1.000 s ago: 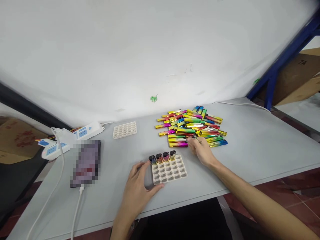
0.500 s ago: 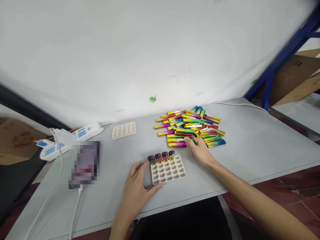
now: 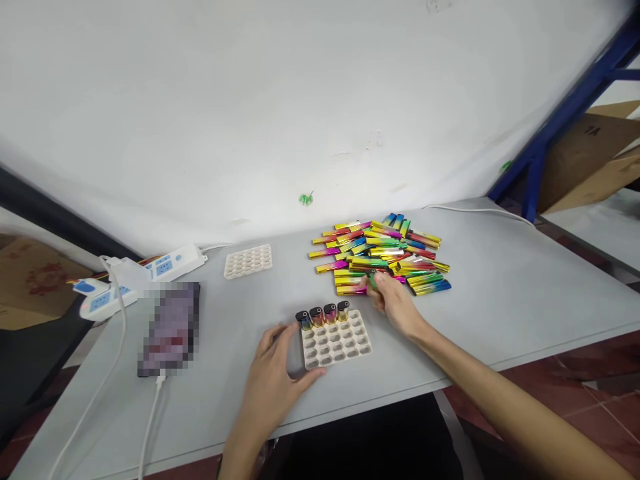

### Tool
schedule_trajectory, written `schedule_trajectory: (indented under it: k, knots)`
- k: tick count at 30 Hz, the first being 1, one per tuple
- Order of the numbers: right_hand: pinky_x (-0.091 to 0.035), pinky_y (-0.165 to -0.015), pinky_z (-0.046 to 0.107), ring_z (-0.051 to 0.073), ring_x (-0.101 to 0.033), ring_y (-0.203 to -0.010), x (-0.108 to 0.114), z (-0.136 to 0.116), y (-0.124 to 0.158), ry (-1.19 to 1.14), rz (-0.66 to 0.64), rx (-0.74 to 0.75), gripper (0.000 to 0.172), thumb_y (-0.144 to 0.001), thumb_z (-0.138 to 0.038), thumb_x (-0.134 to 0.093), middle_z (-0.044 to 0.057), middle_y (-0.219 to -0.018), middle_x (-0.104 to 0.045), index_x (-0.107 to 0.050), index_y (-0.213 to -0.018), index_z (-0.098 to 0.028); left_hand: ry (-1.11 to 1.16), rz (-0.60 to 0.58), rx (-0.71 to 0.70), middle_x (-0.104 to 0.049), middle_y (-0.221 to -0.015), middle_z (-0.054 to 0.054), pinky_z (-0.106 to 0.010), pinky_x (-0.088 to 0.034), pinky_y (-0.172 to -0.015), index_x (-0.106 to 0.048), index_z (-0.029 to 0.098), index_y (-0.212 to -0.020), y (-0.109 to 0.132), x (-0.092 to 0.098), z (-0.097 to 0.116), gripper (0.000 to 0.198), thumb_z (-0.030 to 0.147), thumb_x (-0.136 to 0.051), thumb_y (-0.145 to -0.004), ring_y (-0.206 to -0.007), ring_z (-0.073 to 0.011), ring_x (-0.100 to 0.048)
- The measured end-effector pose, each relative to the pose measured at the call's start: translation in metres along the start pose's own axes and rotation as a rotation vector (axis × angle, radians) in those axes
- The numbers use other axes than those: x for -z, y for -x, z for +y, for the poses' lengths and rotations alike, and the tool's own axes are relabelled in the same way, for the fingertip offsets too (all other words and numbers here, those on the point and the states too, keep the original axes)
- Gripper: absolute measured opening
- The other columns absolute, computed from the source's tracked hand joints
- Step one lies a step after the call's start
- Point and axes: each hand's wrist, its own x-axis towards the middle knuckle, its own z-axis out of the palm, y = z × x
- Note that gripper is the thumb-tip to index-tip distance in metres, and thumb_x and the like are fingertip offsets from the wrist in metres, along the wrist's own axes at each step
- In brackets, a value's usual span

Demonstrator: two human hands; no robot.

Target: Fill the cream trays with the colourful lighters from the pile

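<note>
My left hand [image 3: 273, 373] grips the pale tray [image 3: 336, 345] by its left side, with the forefinger at the back corner and the thumb at the front edge. Rows of oval holes fill this tray. Several shiny sticks with black ends [image 3: 316, 316] stand upright in its back row. My right hand [image 3: 393, 300] is closed on a shiny green stick [image 3: 371, 278], partly hidden by the fingers, at the near edge of the heap. The heap of shiny, multicoloured sticks [image 3: 380, 250] lies behind the tray and to its right.
A second pale tray [image 3: 249, 261] lies towards the wall. On the left are a power strip [image 3: 165, 265], a blurred-out phone-like device [image 3: 170, 327] and white cables [image 3: 113, 360]. A blue metal frame [image 3: 537, 170] and cardboard boxes [image 3: 585, 157] stand to the right of the table.
My right hand has shifted slightly left and towards me, turning and drawing its fingers in around the green stick. My left hand and the tray have stayed put.
</note>
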Motion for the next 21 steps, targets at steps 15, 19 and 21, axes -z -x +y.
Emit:
schedule_trajectory:
  k: [15,19,21]
  knots:
    - [-0.051,-0.076,0.035,0.021,-0.065,-0.083,-0.001,-0.002,0.01,0.038,-0.142,0.124,0.029,-0.087,-0.042,-0.065,0.004,-0.09,-0.069,-0.055,-0.107,-0.023,-0.007,-0.005,-0.006,-0.054,-0.135,-0.01,-0.048,-0.042,-0.108,-0.044,0.024,-0.139,-0.001,0.001,0.001,0.074,0.058,-0.067,-0.078,-0.131,-0.0316,-0.045]
    - [-0.051,-0.07,0.032,0.019,-0.064,-0.079,0.0,-0.002,0.011,0.228,-0.123,0.193,0.027,-0.089,-0.039,-0.064,0.002,-0.085,-0.068,-0.057,-0.108,-0.023,-0.001,-0.015,0.001,-0.052,-0.136,-0.01,-0.047,-0.043,-0.108,-0.043,0.024,-0.14,-0.002,0.0,0.001,0.076,0.059,-0.067,-0.078,-0.132,-0.0315,-0.044]
    - [-0.051,-0.069,0.031,0.019,-0.064,-0.078,0.001,-0.004,0.011,0.274,-0.129,0.225,0.025,-0.09,-0.038,-0.063,0.002,-0.084,-0.068,-0.058,-0.109,-0.022,0.004,-0.011,0.003,-0.051,-0.137,-0.01,-0.047,-0.043,-0.108,-0.043,0.023,-0.14,-0.002,0.0,0.001,0.076,0.059,-0.068,-0.078,-0.131,-0.0311,-0.045]
